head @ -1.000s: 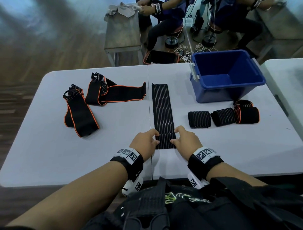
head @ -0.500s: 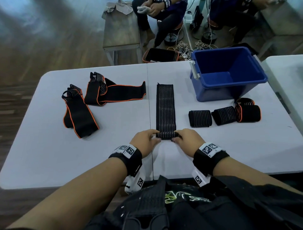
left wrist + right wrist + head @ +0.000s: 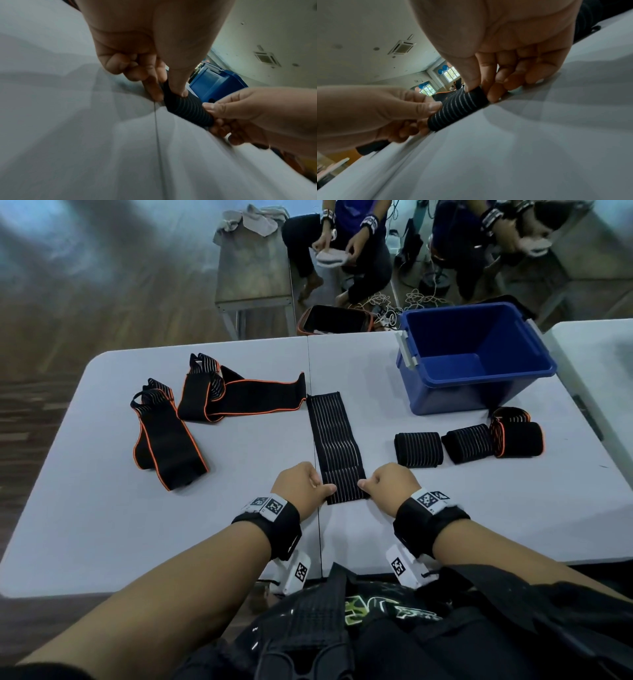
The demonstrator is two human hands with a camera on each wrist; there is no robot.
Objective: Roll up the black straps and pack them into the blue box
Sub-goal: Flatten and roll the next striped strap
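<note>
A black strap with thin white stripes [image 3: 335,436] lies lengthwise on the white table [image 3: 102,525], its near end wound into a small roll [image 3: 346,493]. My left hand [image 3: 301,487] pinches the roll's left end [image 3: 171,93] between thumb and fingers. My right hand [image 3: 390,484] pinches its right end [image 3: 477,92] the same way. The blue box [image 3: 476,361] stands open at the back right, with nothing visible inside. In front of it lie three rolled straps [image 3: 418,449], one with orange edging [image 3: 517,438]. Two unrolled orange-edged straps [image 3: 239,397] [image 3: 164,436] lie at the left.
A second white table [image 3: 596,354] adjoins on the right. Beyond the far edge stand a grey bench [image 3: 253,268], a black tray [image 3: 334,320] and cables on the floor, where two seated people [image 3: 346,244] handle cloths.
The roll at the strap's near end has grown thicker. The flat part is shorter, its far end drawn nearer. Both hands have stayed at the roll's ends.
</note>
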